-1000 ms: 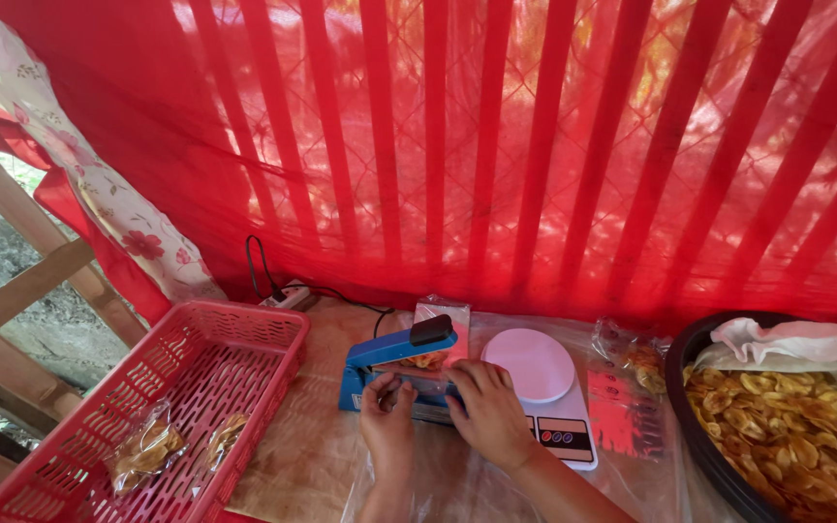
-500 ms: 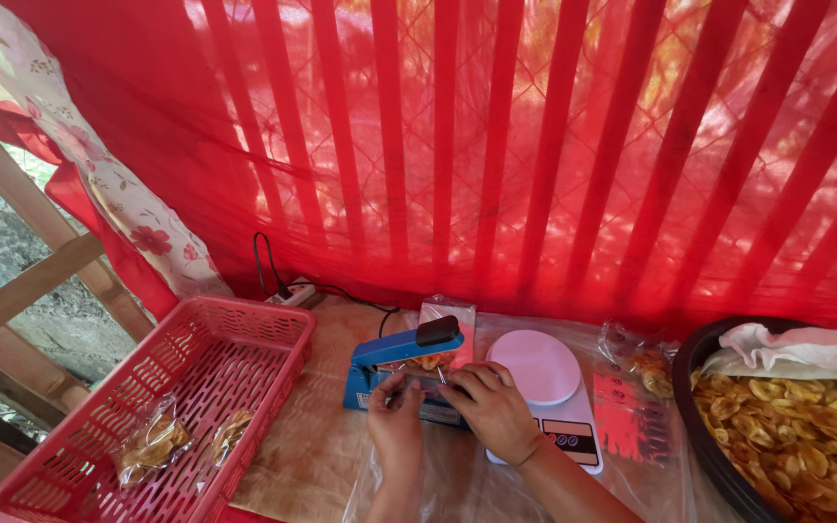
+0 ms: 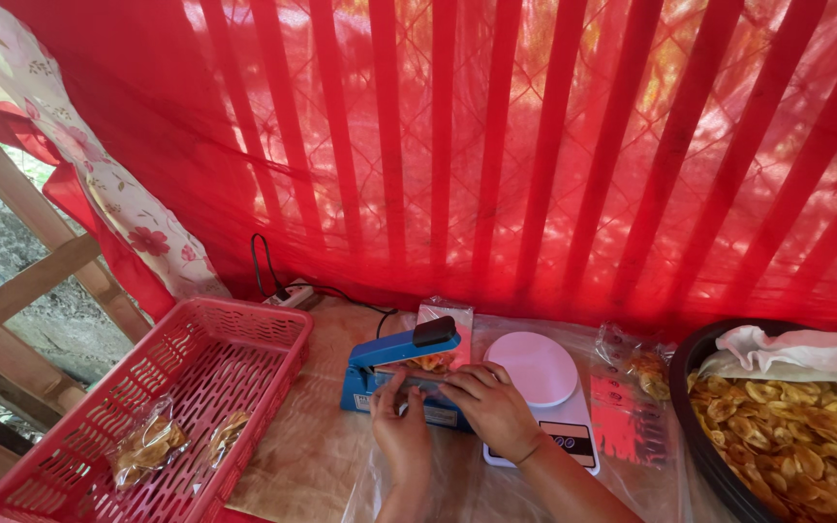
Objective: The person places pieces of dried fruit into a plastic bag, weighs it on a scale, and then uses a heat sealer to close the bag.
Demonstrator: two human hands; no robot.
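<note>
Hands work together at our blue impulse heat sealer (image 3: 391, 366) on the surface: left hand (image 3: 401, 433) and right hand (image 3: 489, 407) fingers pinch a clear plastic snack bag (image 3: 435, 360) under its raised arm. We note the white round kitchen scale (image 3: 538, 372) just beside it.

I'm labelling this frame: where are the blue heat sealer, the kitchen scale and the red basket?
blue heat sealer (image 3: 391, 350), head view, raised arm.
kitchen scale (image 3: 533, 368), head view, round white platform.
red basket (image 3: 244, 312), head view, far rim.

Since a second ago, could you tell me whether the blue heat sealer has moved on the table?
No. The blue heat sealer sits in the same spot between the red basket and the white scale, arm raised; only the camera view shifted slightly.
</note>
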